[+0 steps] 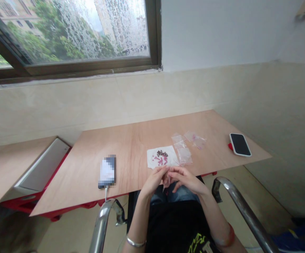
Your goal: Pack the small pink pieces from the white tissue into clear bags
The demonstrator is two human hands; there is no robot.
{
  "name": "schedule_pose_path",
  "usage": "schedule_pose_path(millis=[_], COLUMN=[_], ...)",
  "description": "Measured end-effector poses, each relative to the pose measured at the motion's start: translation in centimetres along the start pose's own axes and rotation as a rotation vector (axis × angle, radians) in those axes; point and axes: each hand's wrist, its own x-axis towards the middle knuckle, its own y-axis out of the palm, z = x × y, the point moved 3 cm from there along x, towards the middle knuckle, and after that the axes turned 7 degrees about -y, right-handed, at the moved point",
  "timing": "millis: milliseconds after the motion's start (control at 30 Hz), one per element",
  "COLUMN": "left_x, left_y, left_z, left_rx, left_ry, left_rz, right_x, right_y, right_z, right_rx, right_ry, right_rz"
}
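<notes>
My left hand [156, 179] and my right hand [186, 180] meet at the table's front edge, above my lap. Between their fingertips is a small see-through plastic bag [166, 182], largely covered by the fingers; its contents are not clear. The left fingers are closed on it, and the right thumb and fingers curl round its other side. Just beyond the hands lies a white paper sheet [150, 161] with several pink beads [163, 161] and several dark brown bead-like pieces [162, 153] on it. Clear plastic bags [183, 154] rest right of the sheet.
More small bags with pink bits [196, 139] lie farther back on the wooden table [126, 147]. A phone with a cable [107, 172] is at left, another phone [240, 144] at right. Metal armrests [103, 221] flank me. A wall and window stand behind the table.
</notes>
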Motion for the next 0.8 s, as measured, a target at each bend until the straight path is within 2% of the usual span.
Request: schedule_pose_path(millis=[200, 333, 500, 633, 800], left_x=[0.3, 0.1, -0.1, -0.1, -0.2], left_y=[0.4, 0.5, 0.7, 0.8, 0.9], left_z=[-0.2, -0.7, -0.9, -1.0, -1.5], left_rx=[0.055, 0.064, 0.067, 0.081, 0.133], left_ry=[0.027, 0.059, 0.034, 0.038, 0.087], left_rz=[-0.075, -0.071, -0.04, -0.029, -0.105], right_x=[0.0, 0.2, 0.4, 0.5, 0.4], right_y=[-0.1, -0.5, -0.4, -0.3, -0.1], right_z=[0.0, -0.4, -0.6, -0.4, 0.2], right_rx=[0.021, 0.112, 0.17, 0.165, 0.113], right_ry=[-0.009, 0.031, 0.059, 0.054, 0.026], right_rz=[-0.044, -0.088, -0.134, -0.123, -0.087])
